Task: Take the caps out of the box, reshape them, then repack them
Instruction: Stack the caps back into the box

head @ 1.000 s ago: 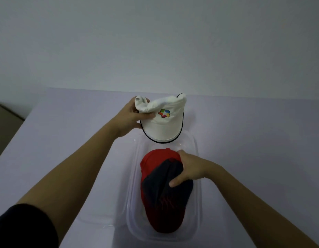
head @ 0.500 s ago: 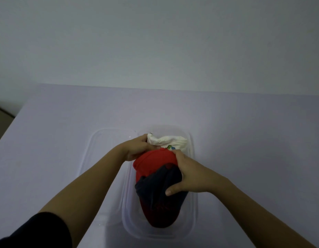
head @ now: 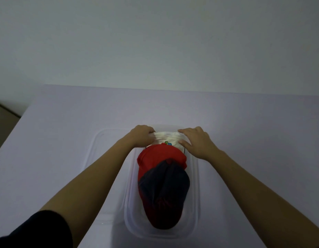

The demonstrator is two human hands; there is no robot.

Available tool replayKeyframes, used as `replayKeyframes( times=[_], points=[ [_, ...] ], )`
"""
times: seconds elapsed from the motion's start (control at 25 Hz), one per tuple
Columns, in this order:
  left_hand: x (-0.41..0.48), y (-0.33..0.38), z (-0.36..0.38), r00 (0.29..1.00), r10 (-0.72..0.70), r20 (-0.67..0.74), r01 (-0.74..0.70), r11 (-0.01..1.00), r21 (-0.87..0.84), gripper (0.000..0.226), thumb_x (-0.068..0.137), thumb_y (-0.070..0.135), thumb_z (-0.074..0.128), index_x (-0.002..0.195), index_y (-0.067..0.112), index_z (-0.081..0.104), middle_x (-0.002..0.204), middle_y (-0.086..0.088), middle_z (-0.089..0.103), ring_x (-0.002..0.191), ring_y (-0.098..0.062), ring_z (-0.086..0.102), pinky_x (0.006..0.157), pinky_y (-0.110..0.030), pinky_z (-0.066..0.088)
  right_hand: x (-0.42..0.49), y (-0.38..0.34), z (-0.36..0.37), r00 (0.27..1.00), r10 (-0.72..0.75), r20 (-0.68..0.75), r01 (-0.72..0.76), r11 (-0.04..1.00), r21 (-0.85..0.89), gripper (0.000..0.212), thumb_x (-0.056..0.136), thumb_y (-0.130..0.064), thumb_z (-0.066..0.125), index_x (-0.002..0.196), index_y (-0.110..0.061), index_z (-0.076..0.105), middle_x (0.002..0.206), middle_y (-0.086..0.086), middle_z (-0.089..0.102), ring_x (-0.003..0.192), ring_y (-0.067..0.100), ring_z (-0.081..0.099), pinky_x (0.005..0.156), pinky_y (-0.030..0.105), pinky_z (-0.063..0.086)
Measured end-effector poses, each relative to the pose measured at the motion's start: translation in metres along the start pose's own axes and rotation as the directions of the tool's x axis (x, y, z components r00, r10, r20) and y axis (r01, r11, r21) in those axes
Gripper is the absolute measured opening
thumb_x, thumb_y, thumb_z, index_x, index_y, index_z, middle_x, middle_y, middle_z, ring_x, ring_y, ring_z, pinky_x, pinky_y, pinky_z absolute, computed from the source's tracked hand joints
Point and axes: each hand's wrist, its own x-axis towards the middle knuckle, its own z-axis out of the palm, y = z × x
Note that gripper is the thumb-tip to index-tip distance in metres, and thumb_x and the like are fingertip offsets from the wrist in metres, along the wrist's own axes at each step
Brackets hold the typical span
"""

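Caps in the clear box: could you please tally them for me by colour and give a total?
White cap, at the far end under both hands: 1
Red and navy cap, filling the rest of the clear box: 1
Total: 2 caps

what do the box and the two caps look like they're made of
The box looks like clear, slightly frosted plastic: the table shows through its walls and the rim is smooth and rounded. The white cap seems soft woven fabric, matte, creasing where both hands press it. The red and navy cap also looks like matte cloth, with stitched seams and folds; the exact fibre can't be told.
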Motion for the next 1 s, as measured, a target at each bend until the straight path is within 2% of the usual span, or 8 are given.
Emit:
replayKeyframes(
  times=[0.12,0.2,0.32,0.48,0.56,0.68,0.84,1.0],
  points=[
    [0.007,-0.006,-0.003,0.998,-0.016,0.056,0.016,1.000,-0.007,0.028,0.098,0.021,0.042,0.109,0.003,0.060,0.105,-0.012,0.067,0.076,-0.024,0.068,0.063,-0.022,0.047,0.014,-0.007,0.002,0.999,0.025,-0.039,-0.029,0.991,-0.128,0.038,0.095,-0.044,0.043,0.120,-0.019,0.056,0.117,0.003,0.064,0.109,0.025,0.048,0.083,0.037,0.035],
    [0.013,-0.005,0.000,0.998,-0.065,0.008,0.065,0.997,0.042,0.024,0.097,0.024,0.045,0.099,0.005,0.060,0.091,-0.010,0.065,0.058,-0.019,0.062,0.052,-0.018,0.041,0.022,-0.010,0.005,0.993,0.098,-0.064,-0.112,0.955,-0.275,0.039,0.093,-0.049,0.042,0.111,-0.019,0.060,0.106,0.004,0.067,0.104,0.024,0.051,0.077,0.034,0.032],
    [0.019,-0.004,0.012,0.985,-0.148,-0.092,0.153,0.987,0.051,0.018,0.094,0.022,0.047,0.087,0.009,0.057,0.079,-0.008,0.058,0.076,-0.027,0.063,0.054,-0.022,0.038,0.026,-0.015,0.009,0.990,0.115,-0.086,-0.132,0.962,-0.237,0.038,0.093,-0.046,0.046,0.114,-0.018,0.060,0.109,0.005,0.065,0.105,0.025,0.052,0.077,0.034,0.036],
    [-0.012,-0.012,0.013,0.928,-0.093,-0.361,0.015,0.977,-0.215,0.029,0.090,0.017,0.054,0.117,0.008,0.060,0.109,-0.008,0.065,0.093,-0.022,0.062,0.078,-0.024,0.045,-0.003,-0.004,0.003,0.949,0.003,-0.314,0.046,0.988,0.148,0.036,0.090,-0.044,0.048,0.111,-0.018,0.064,0.104,0.001,0.065,0.098,0.022,0.057,0.080,0.037,0.045],
    [-0.034,-0.023,0.007,0.960,-0.041,-0.277,-0.046,0.952,-0.301,0.027,0.088,0.019,0.055,0.113,0.015,0.064,0.104,0.001,0.066,0.090,-0.012,0.061,0.076,-0.017,0.042,-0.024,-0.002,0.000,0.983,-0.059,-0.176,0.106,0.956,0.272,0.052,0.084,-0.061,0.039,0.101,-0.022,0.068,0.090,-0.009,0.067,0.085,0.011,0.058,0.076,0.034,0.046],
    [-0.046,-0.026,0.014,0.998,0.063,0.003,-0.061,0.967,-0.248,0.019,0.087,0.026,0.059,0.104,0.019,0.066,0.098,0.002,0.069,0.092,-0.013,0.063,0.082,-0.024,0.048,-0.040,-0.007,0.009,0.998,-0.069,-0.009,0.069,0.991,0.115,0.063,0.075,-0.074,0.030,0.088,-0.024,0.065,0.065,-0.009,0.058,0.061,0.009,0.052,0.062,0.028,0.040],
    [-0.030,-0.014,0.035,0.989,0.018,-0.149,-0.021,1.000,-0.017,0.026,0.090,0.030,0.058,0.105,0.010,0.064,0.102,-0.009,0.069,0.095,-0.024,0.062,0.080,-0.030,0.046,-0.038,-0.018,0.016,0.981,0.193,-0.011,-0.193,0.980,0.041,0.040,0.084,-0.063,0.047,0.089,-0.025,0.059,0.080,-0.004,0.062,0.078,0.019,0.061,0.060,0.026,0.041],
    [-0.061,-0.015,0.034,0.926,0.004,-0.379,-0.106,0.963,-0.248,0.027,0.090,0.022,0.058,0.115,0.014,0.062,0.106,0.001,0.065,0.094,-0.014,0.062,0.082,-0.021,0.048,-0.062,-0.025,0.014,0.960,0.128,-0.248,-0.048,0.951,0.305,0.040,0.087,-0.051,0.054,0.112,-0.021,0.062,0.108,-0.005,0.065,0.090,0.008,0.060,0.073,0.023,0.046]
  ],
)
